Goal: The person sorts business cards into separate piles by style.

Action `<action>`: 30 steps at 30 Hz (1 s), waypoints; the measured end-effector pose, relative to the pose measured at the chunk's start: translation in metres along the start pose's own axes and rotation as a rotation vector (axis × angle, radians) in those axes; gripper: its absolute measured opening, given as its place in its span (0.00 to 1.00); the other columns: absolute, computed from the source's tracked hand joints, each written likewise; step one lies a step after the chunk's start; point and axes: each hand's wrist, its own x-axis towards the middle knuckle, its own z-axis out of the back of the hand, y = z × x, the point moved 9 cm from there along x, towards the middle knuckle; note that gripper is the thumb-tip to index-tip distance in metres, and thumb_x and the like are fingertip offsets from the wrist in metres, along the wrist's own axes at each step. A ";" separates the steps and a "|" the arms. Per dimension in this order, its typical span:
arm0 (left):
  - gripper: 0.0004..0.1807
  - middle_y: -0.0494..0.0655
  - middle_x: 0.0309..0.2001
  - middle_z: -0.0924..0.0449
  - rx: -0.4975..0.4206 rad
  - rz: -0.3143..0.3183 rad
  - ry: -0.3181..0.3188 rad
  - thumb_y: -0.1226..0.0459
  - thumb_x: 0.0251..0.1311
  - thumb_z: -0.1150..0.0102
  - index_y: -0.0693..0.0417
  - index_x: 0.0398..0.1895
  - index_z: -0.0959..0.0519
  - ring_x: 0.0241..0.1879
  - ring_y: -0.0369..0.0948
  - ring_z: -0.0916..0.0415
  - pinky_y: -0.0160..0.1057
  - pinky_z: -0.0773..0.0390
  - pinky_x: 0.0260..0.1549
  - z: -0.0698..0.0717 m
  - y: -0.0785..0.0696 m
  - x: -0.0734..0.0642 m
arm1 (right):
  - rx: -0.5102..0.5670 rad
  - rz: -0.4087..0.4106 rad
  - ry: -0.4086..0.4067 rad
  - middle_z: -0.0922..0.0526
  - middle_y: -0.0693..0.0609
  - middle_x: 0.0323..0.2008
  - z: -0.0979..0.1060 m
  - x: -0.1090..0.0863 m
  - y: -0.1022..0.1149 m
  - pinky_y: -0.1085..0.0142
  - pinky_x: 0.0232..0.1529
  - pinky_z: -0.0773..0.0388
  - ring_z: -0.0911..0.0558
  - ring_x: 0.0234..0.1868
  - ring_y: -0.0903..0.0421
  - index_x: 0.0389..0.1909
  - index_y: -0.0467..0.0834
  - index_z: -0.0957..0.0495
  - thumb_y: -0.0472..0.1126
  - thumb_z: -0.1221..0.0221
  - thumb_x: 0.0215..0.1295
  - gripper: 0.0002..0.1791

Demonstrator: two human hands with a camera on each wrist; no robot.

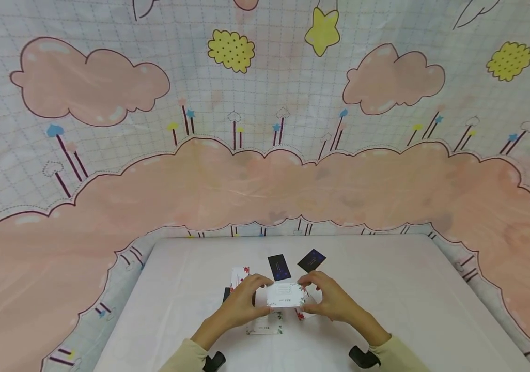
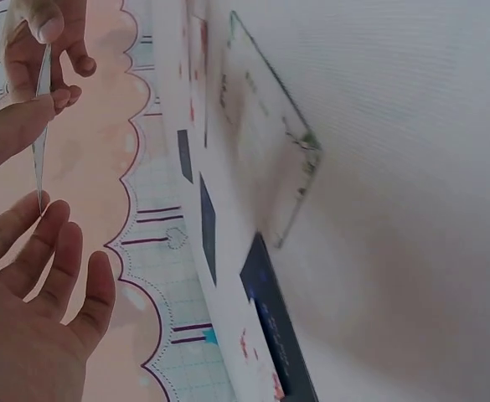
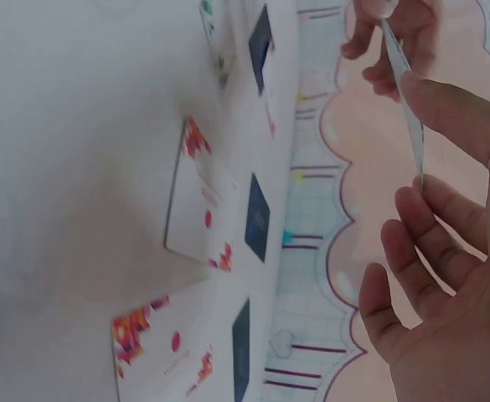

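Observation:
A white business card (image 1: 285, 295) with a leafy print is held up above the table between both hands. My left hand (image 1: 245, 301) pinches its left end between thumb and fingertips. At the other end, my right hand (image 1: 329, 298) pinches it the same way. Both wrist views show the card (image 2: 41, 134) nearly edge-on, thin and slightly bent. Below it on the table lies another white card with green leaves (image 1: 265, 324), partly covered by my left hand. White cards with red and orange print (image 3: 198, 205) lie under and beside my right hand.
Two dark business cards, one upright (image 1: 279, 267) and one slanted (image 1: 312, 260), lie beyond the hands. A white card with red flowers (image 1: 239, 276) and part of a dark card (image 1: 226, 294) sit at the left. A cloud-patterned cloth (image 1: 293, 191) hangs behind the white table (image 1: 432, 310).

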 end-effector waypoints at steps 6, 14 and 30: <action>0.29 0.39 0.57 0.23 0.025 0.028 0.010 0.58 0.49 0.28 0.48 0.58 0.24 0.60 0.44 0.27 0.54 0.26 0.59 0.000 0.007 -0.015 | 0.004 0.053 -0.008 0.22 0.62 0.50 -0.014 -0.003 0.006 0.53 0.56 0.24 0.23 0.52 0.58 0.53 0.53 0.24 0.44 0.24 0.46 0.30; 0.30 0.40 0.56 0.22 0.124 0.055 0.015 0.56 0.48 0.26 0.49 0.57 0.23 0.57 0.44 0.25 0.51 0.24 0.57 -0.004 0.013 -0.033 | -0.041 0.020 0.027 0.22 0.64 0.50 -0.038 -0.007 0.007 0.51 0.56 0.27 0.24 0.53 0.59 0.52 0.53 0.23 0.48 0.25 0.47 0.28; 0.30 0.44 0.54 0.21 0.186 0.148 0.049 0.55 0.43 0.24 0.51 0.53 0.21 0.57 0.47 0.25 0.52 0.25 0.57 -0.017 0.031 -0.053 | -0.167 0.062 0.063 0.21 0.58 0.44 -0.069 -0.006 0.013 0.57 0.51 0.29 0.23 0.51 0.55 0.47 0.49 0.21 0.50 0.25 0.43 0.27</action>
